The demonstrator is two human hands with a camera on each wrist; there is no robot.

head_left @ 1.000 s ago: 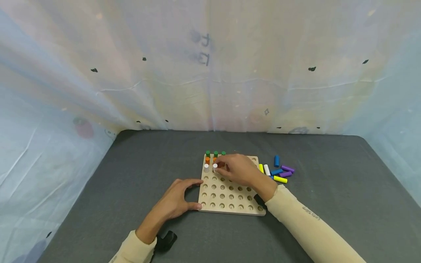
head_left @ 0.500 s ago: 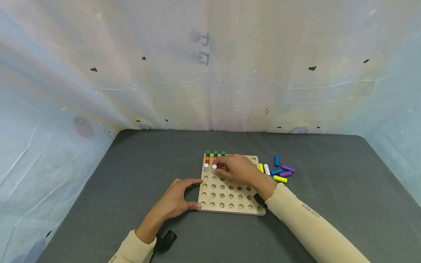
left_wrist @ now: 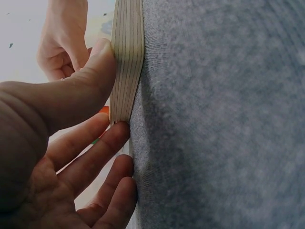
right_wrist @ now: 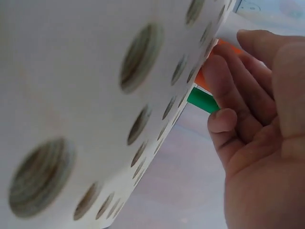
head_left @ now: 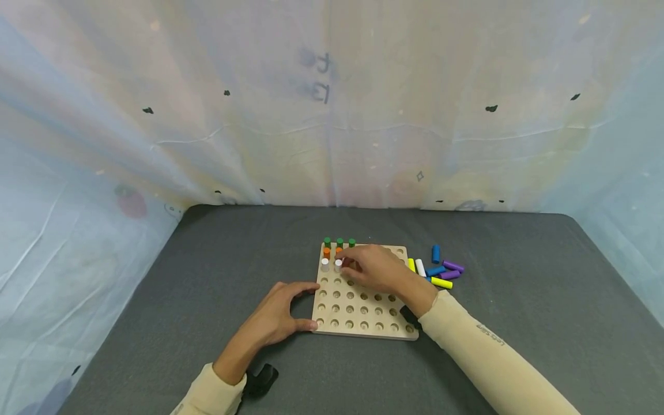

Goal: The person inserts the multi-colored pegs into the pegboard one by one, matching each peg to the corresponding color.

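A pale wooden pegboard [head_left: 358,317] with rows of round holes lies on the table. My left hand [head_left: 277,314] is at its left side, thumb at the near corner and a fingertip farther up the edge. In the left wrist view the thumb [left_wrist: 90,71] presses the layered edge. My right hand [head_left: 381,268] reaches across the board and pinches a white peg [head_left: 338,264], which stands upright in the third row. Another white peg [head_left: 324,266] stands to its left. Behind them are orange pegs [head_left: 327,253] and green pegs [head_left: 339,242], partly hidden by the right hand.
Right of the board lie loose pegs: a white peg [head_left: 420,267], yellow pegs [head_left: 442,283], blue pegs [head_left: 436,254] and purple pegs [head_left: 453,266]. The grey tabletop [head_left: 249,248] ends at a hanging pale curtain [head_left: 373,144] at the back.
The right hand stays at the white peg and has shifted only very slightly. The left hand keeps its place at the pegboard's edge.
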